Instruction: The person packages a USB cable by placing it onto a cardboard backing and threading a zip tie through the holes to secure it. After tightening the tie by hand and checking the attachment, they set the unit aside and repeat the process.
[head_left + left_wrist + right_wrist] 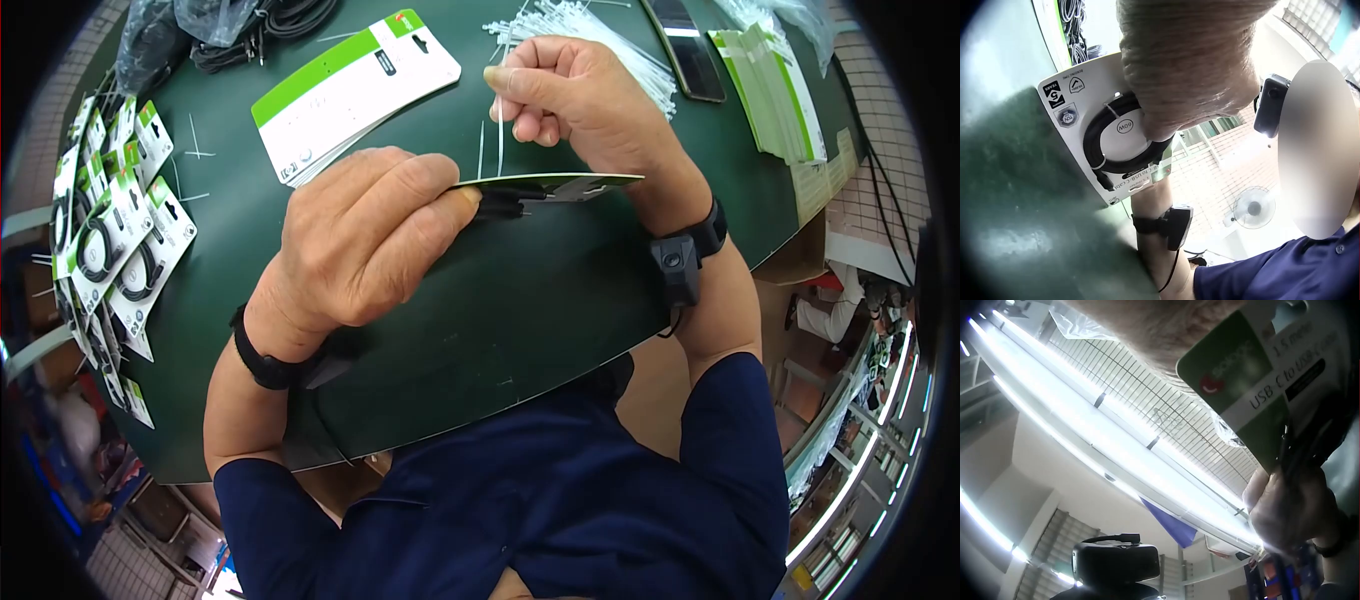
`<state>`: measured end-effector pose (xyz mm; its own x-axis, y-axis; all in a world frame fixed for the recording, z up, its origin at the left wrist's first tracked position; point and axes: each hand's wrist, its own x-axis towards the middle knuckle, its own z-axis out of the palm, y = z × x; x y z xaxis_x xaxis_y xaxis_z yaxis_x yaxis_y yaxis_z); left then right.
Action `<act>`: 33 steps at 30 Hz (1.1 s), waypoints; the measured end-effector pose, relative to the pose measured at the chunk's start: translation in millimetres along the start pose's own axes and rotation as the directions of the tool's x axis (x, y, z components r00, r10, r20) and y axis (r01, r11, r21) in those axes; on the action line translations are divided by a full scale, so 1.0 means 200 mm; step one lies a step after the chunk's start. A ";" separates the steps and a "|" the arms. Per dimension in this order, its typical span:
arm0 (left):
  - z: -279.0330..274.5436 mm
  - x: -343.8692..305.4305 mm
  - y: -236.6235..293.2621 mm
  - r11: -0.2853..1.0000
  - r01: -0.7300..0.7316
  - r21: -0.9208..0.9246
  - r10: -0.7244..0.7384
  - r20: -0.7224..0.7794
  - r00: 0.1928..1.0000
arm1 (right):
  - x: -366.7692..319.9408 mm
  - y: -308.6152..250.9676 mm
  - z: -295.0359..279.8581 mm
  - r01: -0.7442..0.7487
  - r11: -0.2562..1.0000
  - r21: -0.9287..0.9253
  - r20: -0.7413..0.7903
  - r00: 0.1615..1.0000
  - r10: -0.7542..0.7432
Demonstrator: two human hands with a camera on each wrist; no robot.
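My left hand [365, 235] grips one end of a printed cable card [600, 182], held up nearly edge-on to the head view. A coiled black USB-C cable [1092, 140] lies against the card's front, with white ties around the coil in the left wrist view. Thumb and forefinger of my right hand [590, 100] pinch a thin white cable tie [501, 140] beyond the card. Another thin white tie end sticks out from the card's back beside it. The right wrist view shows the card's green and white printed face close up, with my left hand below it.
Blank-backed cards [350, 100] are stacked ahead, and a heap of loose white ties [630, 65] lies behind my right hand. Finished-looking carded cables [115, 240] pile up at the left. A phone [685, 50], more cards [770, 95] and bagged black cables [165, 40] lie along the far side.
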<state>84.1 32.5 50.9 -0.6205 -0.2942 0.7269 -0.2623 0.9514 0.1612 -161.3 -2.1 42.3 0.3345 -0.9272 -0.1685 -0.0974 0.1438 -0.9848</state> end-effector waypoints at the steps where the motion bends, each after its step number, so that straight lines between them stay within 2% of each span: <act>1: 0.00 0.00 0.00 1.000 -0.007 0.009 0.007 -0.011 1.000 | 0.00 0.00 0.00 0.019 1.000 -0.013 -0.002 1.000 -0.019; 14: 0.01 0.01 0.00 0.999 -0.020 0.033 0.020 -0.015 1.000 | 0.03 0.05 -0.02 0.020 1.000 0.024 0.034 0.999 -0.021; 17: 0.01 0.01 0.00 1.000 -0.011 0.029 0.011 -0.014 1.000 | 0.02 0.05 0.00 0.038 0.997 -0.073 0.027 0.999 -0.036; 26: 0.01 0.00 0.00 1.000 -0.005 0.007 0.005 -0.006 1.000 | 0.01 0.04 0.03 0.038 0.991 -0.128 0.028 0.999 -0.034; 30: 0.01 0.00 0.00 1.000 -0.006 0.002 0.006 -0.001 1.000 | 0.01 0.02 0.04 0.008 0.987 -0.160 0.051 0.999 0.000; 33: 0.01 0.00 0.00 1.000 -0.009 0.005 0.009 -0.010 1.000 | 0.01 0.03 0.03 0.042 0.989 -0.141 0.108 0.994 -0.027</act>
<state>83.4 31.6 49.2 -0.6157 -0.2852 0.7346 -0.2605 0.9535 0.1518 -155.1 -1.4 35.7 0.4362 -0.8880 -0.1455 -0.2145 0.0545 -0.9752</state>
